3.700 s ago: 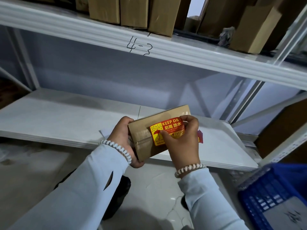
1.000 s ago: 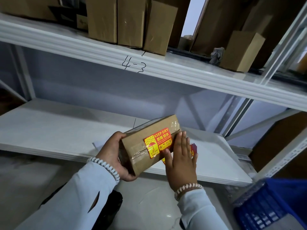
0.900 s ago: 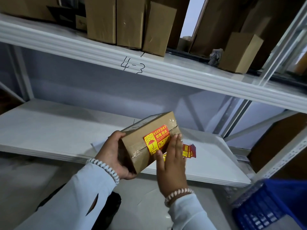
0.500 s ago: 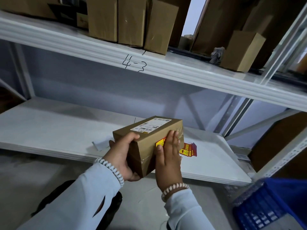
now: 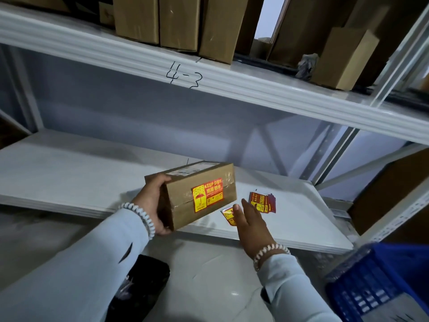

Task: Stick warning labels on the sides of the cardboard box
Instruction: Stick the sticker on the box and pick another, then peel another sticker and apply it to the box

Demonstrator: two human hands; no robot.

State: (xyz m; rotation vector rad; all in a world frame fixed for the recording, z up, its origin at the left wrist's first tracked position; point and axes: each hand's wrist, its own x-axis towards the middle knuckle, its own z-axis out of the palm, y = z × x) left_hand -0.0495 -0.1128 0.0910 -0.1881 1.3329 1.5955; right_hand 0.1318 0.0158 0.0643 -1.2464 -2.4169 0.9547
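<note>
My left hand (image 5: pixel 152 201) grips the left end of a small taped cardboard box (image 5: pixel 183 212), held just above the white shelf (image 5: pixel 69 173). A red and yellow "KEEP DRY" label (image 5: pixel 207 195) is stuck on the side facing me, and a white shipping label (image 5: pixel 190 169) lies on the top. My right hand (image 5: pixel 251 223) is off the box, fingers spread and empty, hovering over a loose label (image 5: pixel 228 214) on the shelf. A small stack of labels (image 5: pixel 262 202) lies just beyond it.
An upper shelf marked "4-3" (image 5: pixel 184 77) carries several cardboard boxes (image 5: pixel 178 22). A blue plastic crate (image 5: pixel 380 287) stands at the lower right. The glossy floor (image 5: pixel 209 275) lies below, and shelf uprights (image 5: pixel 329 149) rise at the right.
My right hand has come off the box's labelled side and moved right, over the loose labels. My left hand has turned the box so the stuck label faces me fully.
</note>
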